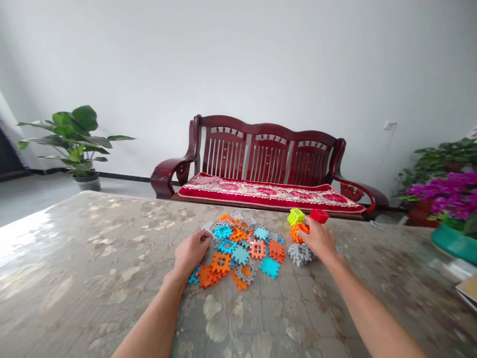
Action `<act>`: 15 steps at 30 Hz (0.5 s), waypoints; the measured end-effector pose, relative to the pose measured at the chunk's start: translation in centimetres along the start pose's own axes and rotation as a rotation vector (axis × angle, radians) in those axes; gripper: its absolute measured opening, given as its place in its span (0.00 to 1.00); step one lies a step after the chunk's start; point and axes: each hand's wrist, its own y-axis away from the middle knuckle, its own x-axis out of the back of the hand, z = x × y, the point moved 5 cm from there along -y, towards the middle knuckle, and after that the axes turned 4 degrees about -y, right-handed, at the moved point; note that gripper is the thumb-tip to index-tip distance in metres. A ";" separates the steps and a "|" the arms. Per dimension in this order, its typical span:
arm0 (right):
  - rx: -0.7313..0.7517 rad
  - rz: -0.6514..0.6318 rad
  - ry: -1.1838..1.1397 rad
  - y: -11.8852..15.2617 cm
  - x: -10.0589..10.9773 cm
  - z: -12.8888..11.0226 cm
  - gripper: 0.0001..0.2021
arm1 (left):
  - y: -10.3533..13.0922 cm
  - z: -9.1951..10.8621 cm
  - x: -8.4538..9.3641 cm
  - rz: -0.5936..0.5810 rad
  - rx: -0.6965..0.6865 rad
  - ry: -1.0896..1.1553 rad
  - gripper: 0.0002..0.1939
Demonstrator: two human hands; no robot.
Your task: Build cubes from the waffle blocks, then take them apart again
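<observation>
At the pile's left edge rests my left hand, its fingers curled closed and nothing visible in them. The pile is of notched flat interlocking tiles, such as a blue tile, a coral tile with window holes and a grey round-holed tile. Right of the pile, my right hand is closed on an orange interlocking-tile cube. Around it are a yellow-green cube, a red cube partly behind the hand, and a grey cube in front.
The table has a shiny flower-patterned cover. Beyond it stands a dark red wooden bench with a red patterned seat cover. A teal pot of purple flowers is at right; a potted plant is at left.
</observation>
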 end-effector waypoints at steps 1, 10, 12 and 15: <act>0.022 0.025 -0.050 0.5 0.2 -0.5 0.24 | 0.0 0.0 0.0 -0.002 0.001 -0.004 0.14; 0.319 0.020 -0.461 8.8 -1.3 -8.2 0.18 | 0.3 0.3 0.3 -0.004 0.001 -0.004 0.14; 0.398 0.005 -0.483 10.2 -1.6 -10.0 0.19 | 0.3 0.3 0.3 -0.005 -0.001 -0.003 0.15; 0.484 -0.020 -0.512 11.7 -1.5 -12.1 0.19 | 0.3 0.3 0.2 0.005 -0.003 -0.007 0.15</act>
